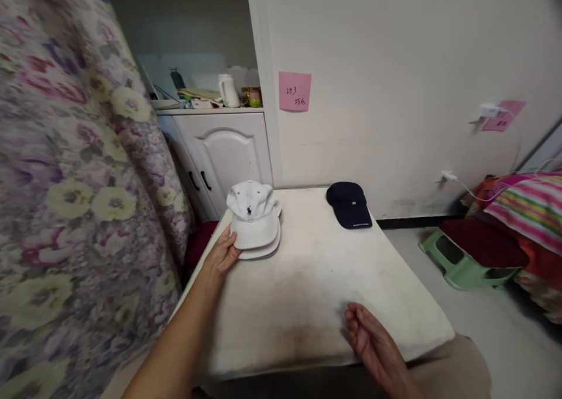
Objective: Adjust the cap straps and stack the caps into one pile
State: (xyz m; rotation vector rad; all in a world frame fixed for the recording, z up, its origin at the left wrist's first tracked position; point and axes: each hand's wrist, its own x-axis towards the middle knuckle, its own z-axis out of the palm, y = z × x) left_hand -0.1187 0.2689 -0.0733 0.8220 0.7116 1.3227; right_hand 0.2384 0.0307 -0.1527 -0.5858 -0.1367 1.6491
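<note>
Now the left hand (223,252) is reaching out along the left edge of the white table (307,293), its fingers curling onto the brim of the white caps (254,217), a light hold on the brim rather than a full grasp. Those caps are sitting stacked at the far left corner, and I am counting two brims there, one under the other. Over on the near edge the right hand (373,340) is resting palm up, fingers loosely open and holding nothing. Between the two hands the tabletop is lying wide and bare, stained dark toward the front. One navy cap (349,205) is sitting at the far edge, well apart from the white stack. A floral curtain (74,200) is crowding the left side, close beside the reaching arm. Off to the right a green stool (456,264) is standing on the floor, and one pink note (294,91) is sticking to the wall.
</note>
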